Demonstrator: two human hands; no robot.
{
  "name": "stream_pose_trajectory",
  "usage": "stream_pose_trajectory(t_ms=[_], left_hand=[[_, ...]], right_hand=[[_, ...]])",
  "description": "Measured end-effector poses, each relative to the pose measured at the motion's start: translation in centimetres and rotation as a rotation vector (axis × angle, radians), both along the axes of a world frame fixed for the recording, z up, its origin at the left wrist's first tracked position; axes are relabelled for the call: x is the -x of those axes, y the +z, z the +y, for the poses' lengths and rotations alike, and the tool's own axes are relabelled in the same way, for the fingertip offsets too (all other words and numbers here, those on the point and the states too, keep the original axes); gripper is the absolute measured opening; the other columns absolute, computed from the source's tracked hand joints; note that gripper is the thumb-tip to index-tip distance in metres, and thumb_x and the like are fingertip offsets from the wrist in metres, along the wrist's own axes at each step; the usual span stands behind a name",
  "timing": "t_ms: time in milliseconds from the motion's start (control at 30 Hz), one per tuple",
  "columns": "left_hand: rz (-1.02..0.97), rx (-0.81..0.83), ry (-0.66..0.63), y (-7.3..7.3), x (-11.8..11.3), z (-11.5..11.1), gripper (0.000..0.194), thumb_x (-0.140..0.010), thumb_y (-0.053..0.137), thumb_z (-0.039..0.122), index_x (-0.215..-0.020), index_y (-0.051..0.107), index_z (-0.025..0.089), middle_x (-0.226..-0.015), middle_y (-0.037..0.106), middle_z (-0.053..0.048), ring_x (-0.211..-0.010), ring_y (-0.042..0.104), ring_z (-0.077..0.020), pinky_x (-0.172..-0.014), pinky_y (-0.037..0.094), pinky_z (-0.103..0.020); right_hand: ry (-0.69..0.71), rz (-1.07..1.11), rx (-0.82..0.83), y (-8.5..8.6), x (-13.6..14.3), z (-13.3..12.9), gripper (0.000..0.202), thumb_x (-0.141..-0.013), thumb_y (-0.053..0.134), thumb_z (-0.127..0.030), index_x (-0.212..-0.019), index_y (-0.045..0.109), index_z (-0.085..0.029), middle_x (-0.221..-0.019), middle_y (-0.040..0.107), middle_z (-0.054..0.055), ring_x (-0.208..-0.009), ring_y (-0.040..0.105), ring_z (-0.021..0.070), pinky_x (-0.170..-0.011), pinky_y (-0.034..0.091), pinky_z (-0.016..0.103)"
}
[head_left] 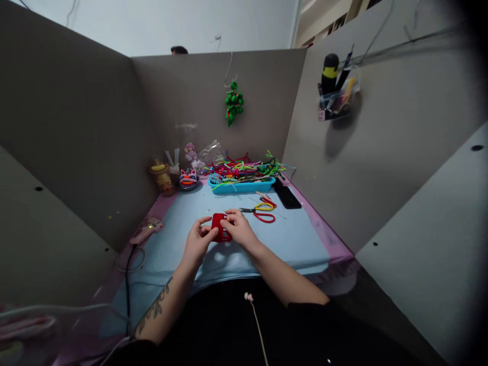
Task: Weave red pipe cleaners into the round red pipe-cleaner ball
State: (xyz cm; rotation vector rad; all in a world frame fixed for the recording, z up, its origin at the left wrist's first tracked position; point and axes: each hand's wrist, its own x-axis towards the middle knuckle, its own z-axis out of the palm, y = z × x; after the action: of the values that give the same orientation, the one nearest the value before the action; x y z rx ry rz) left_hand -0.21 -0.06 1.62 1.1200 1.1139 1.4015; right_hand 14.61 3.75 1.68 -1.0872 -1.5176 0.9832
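A small red fuzzy piece, apparently shaped from pipe cleaners, is held up between both hands just over the blue cloth. My left hand pinches its left side, thumb on the near face. On the right side, my right hand grips it with thumb and fingers; gaps show in the piece there. Scissors with one yellow and one red handle lie just beyond my right hand, blades pointing left. Behind them rest a few short red and pale pieces.
A blue tray heaped with colourful pipe cleaners stands at the back. Beside it are a phone, a bowl and a cup. A pink corded tool lies left. Grey partitions enclose the table.
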Motion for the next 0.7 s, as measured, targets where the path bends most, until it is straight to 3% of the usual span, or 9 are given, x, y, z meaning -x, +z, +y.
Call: stream_pose_trajectory(t_ms=[133,700], left_hand=[[0.024,0.027,-0.013,0.50,0.06,-0.01,0.061,-0.058,0.083,0.039,-0.105,0.052,0.016,-0.053,0.057,0.009,-0.051,0.056,-0.0110,-0.059,0.046,-0.025],[0.190,0.005,-0.024,0.87,0.33,0.24,0.064,-0.061,0.077,0.033,-0.113,0.044,0.018,-0.055,0.058,0.010,-0.051,0.058,-0.0122,-0.057,0.046,-0.025]], right_hand=[[-0.036,-0.051,-0.032,-0.09,0.32,-0.38,0.023,-0.076,0.064,-0.026,-0.056,0.056,-0.021,-0.111,0.055,0.008,-0.113,0.050,0.0235,-0.103,0.035,0.037],[-0.029,-0.059,-0.009,-0.79,0.69,-0.23,0.024,-0.077,0.065,-0.025,-0.055,0.055,-0.020,-0.108,0.054,0.008,-0.109,0.051,0.0232,-0.099,0.037,0.036]])
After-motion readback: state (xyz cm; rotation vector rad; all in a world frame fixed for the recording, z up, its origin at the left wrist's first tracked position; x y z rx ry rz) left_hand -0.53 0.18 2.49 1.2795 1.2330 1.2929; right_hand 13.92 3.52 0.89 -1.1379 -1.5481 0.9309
